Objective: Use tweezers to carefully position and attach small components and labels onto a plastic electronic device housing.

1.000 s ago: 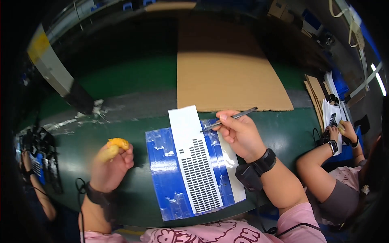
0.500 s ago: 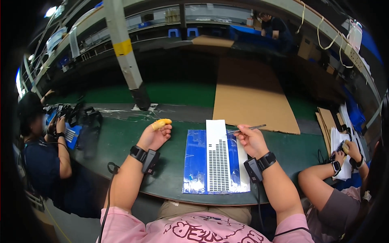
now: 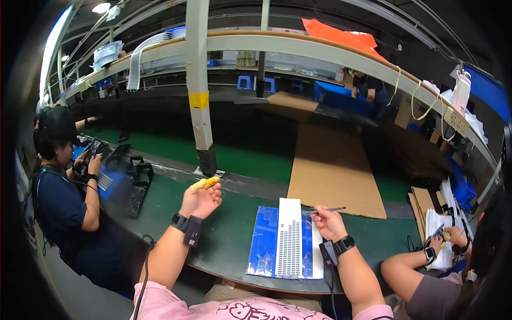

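My left hand (image 3: pixel 202 201) is raised palm up over the green table, fingers loosely curled and apart, with yellow finger cots (image 3: pixel 212 182) on thumb and index finger. I see nothing held in it. In my right hand (image 3: pixel 329 223) is a thin pair of dark metal tweezers (image 3: pixel 337 208), gripped between thumb and fingers beside the upper right of a white label sheet (image 3: pixel 289 209). Rows of small dark rectangles cover the sheet's lower part. It lies on a blue board (image 3: pixel 262 240) covered in clear plastic, near the table's front edge.
A large cardboard sheet (image 3: pixel 337 173) lies beyond the board. A post (image 3: pixel 198 117) stands on the table ahead. Co-workers sit left (image 3: pixel 64 202) and right (image 3: pixel 426 288), handling parts. Black plastic frames (image 3: pixel 140 184) lie at left, white papers (image 3: pixel 434 229) at right.
My view has tilted upward, so the table and both hands sit lower in the picture. My left thumb and index finger show more apart. The tweezers stay in my right hand.
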Demonstrator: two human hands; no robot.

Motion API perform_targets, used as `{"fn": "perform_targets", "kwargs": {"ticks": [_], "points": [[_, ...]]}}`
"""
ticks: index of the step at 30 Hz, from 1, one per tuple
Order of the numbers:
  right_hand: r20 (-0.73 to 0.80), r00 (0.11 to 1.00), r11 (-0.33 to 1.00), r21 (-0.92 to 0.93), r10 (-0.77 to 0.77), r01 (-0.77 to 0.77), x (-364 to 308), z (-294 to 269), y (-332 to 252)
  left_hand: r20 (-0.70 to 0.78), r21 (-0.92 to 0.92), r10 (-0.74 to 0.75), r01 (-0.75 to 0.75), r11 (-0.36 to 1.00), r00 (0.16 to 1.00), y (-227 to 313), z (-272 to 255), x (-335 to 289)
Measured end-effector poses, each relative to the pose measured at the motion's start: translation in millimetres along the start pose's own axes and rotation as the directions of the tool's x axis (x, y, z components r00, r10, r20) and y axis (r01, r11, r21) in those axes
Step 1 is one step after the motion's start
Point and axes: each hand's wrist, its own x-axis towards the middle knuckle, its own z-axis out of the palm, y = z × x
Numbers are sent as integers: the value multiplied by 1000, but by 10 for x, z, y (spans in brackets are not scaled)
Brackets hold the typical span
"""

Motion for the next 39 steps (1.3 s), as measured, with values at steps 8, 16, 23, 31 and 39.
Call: {"fn": "perform_targets", "kwargs": {"ticks": [8,16,23,31,39], "points": [[45,999,999,34,27,-28,13,-20,-14,292,366,331,-424,828,897,858,902,-1603],[40,996,989,116,85,-89,-22,-68,-31,283,627,627,-634,452,726,1381,896,-2325],[-27,999,992,116,46,-43,-24,-65,-63,270,664,732,-671,329,626,1268,995,-2525],[30,991,970,198,134,-137,-89,-129,-118,208,758,751,-588,281,627,907,1283,-2601],[28,998,979,197,53,-58,-28,-79,-116,-108,927,715,-189,323,691,656,1728,-3306]]}}
